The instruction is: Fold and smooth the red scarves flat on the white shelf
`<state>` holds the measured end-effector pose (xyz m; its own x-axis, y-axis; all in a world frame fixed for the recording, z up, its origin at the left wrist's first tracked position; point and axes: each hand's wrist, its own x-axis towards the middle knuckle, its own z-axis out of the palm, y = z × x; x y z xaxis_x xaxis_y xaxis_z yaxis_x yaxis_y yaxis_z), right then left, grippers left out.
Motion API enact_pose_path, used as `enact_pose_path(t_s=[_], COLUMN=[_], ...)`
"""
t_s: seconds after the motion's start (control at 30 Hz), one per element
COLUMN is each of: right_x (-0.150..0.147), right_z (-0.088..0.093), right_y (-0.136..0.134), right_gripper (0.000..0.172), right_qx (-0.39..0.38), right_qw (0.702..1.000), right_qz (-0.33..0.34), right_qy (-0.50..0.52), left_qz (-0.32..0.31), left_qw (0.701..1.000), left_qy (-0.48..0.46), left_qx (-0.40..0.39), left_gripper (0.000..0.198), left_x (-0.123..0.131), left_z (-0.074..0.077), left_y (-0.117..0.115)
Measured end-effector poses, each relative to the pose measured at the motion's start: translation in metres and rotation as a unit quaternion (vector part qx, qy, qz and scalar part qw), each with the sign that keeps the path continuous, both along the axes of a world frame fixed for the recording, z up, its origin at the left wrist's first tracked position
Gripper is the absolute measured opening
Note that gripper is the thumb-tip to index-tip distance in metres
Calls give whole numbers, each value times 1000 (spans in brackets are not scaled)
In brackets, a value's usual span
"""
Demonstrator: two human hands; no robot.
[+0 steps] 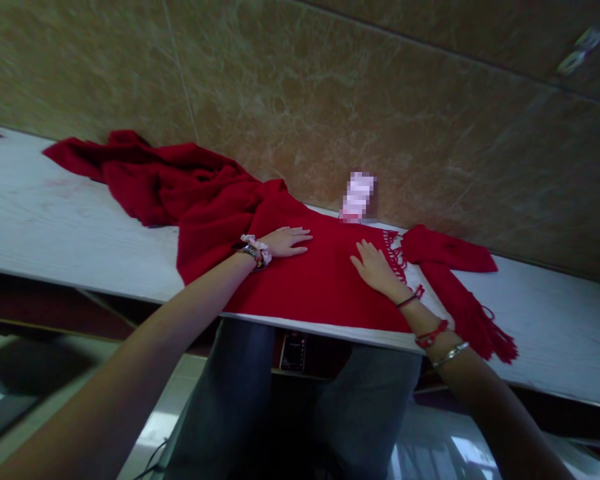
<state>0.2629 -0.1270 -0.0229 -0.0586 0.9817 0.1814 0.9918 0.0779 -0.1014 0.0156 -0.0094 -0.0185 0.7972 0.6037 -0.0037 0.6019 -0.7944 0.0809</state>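
A red fringed scarf [330, 287] lies spread over the white table, its right part smooth and its left part bunched up in folds. My left hand [286, 241] rests flat on the scarf near the folds, fingers stretched to the right. Close to the fringed right end, my right hand [375, 267] lies on the cloth with its fingers apart. Both hands are open and hold nothing. Just right of the fringe is a second piece of red cloth [443, 257], folded over, with long tassels hanging toward the table's front edge.
A blurred-out pink and white object [359, 197] leans against the brown marbled wall [280, 100] behind the white table [70, 220]. A phone [293, 351] lies on a shelf under the tabletop, above my legs. A cable [580, 51] hangs at the upper right.
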Motion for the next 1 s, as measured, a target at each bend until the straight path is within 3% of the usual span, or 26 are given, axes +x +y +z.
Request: enact_pose_path(t_s=[0.1, 0.2, 0.27, 0.47, 0.57, 0.73, 0.83, 0.9, 1.0], right_x=[-49, -67, -54, 44, 73, 73, 69, 70, 77], right_z=[4, 1, -2, -17, -21, 0, 25, 38, 42], right_y=[-5, -14, -19, -29, -32, -29, -29, -32, -41], right_gripper=[59, 55, 51, 47, 44, 35, 26, 21, 15], right_qx=[-22, -55, -53, 9, 45, 76, 64, 16, -72], right_qw=[995, 988, 988, 999, 999, 995, 989, 986, 981], right_qz=[93, 143, 142, 44, 11, 54, 131, 165, 178], right_qy=[24, 16, 13, 15, 23, 23, 33, 25, -12], left_qz=[2, -1, -3, -3, -8, 13, 7, -5, -55], left_qw=[1000, 1000, 1000, 1000, 999, 992, 994, 998, 998], left_qy=[1, 6, 9, 10, 22, 119, 89, 24, 10], left_qx=[-1, -4, -5, -2, 24, 50, 63, 62, 20], left_gripper=[53, 53, 53, 54, 53, 47, 47, 49, 53], left_x=[1, 2, 2, 1, 2, 24, 51, 68, 79], left_z=[2, 3, 3, 1, 2, 27, 41, 40, 24], left_y=[-2, -2, -2, -2, -2, -12, -32, -47, -60])
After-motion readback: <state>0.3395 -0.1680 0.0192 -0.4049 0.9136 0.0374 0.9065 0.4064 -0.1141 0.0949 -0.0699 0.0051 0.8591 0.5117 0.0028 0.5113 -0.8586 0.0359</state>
